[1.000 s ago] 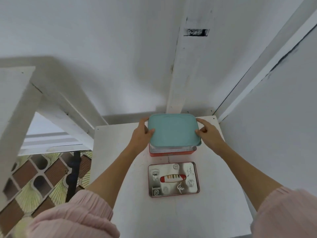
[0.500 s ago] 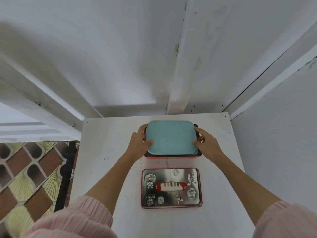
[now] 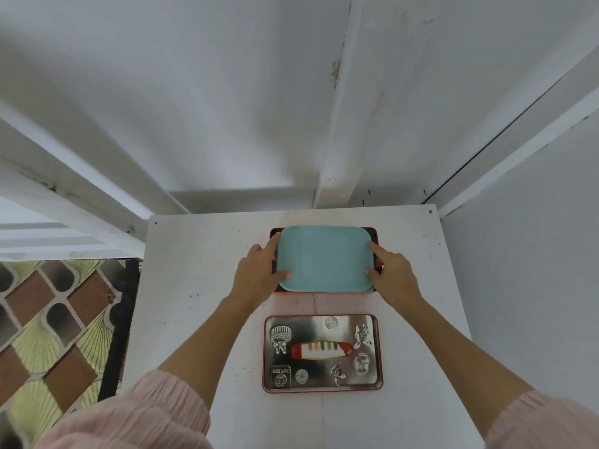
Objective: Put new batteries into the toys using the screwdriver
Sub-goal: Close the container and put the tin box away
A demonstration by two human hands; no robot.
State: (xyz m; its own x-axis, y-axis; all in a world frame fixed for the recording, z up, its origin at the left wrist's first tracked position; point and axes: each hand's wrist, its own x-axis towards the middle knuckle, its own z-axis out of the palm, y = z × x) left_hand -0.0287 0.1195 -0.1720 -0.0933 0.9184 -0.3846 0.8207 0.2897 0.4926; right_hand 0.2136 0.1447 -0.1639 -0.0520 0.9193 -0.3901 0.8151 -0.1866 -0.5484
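Head view. White desk (image 3: 201, 319) stood in a white corner, walls behind and to the right; patterned floor (image 3: 48, 319) showed to its left. Far on the desk sat a red box (image 3: 324, 294) with a teal tray (image 3: 324, 257) lying in its top. Near side, just beside the box but apart from it, lay a metal lid (image 3: 322, 353), inner face up, embossed with small figures. A striped red-and-white toy (image 3: 322, 350) lay in the middle of that lid.

Left hand (image 3: 256, 277) gripped the tray's left edge, fingers curled over the rim, thumb on top. Right hand (image 3: 393, 273) gripped the right edge the same way. Pink sleeves (image 3: 139, 413) covered both upper arms.

Hidden: the tray covered the box's contents entirely; no screwdriver or batteries could be made out. Embossed lettering on the lid too small to read. Sleeves cut off at the bottom edge.

Against the frame one second before: tray then sat raised above the box, box wall visible beneath; it had since come down level with the rim. View also tilted further down over the desk
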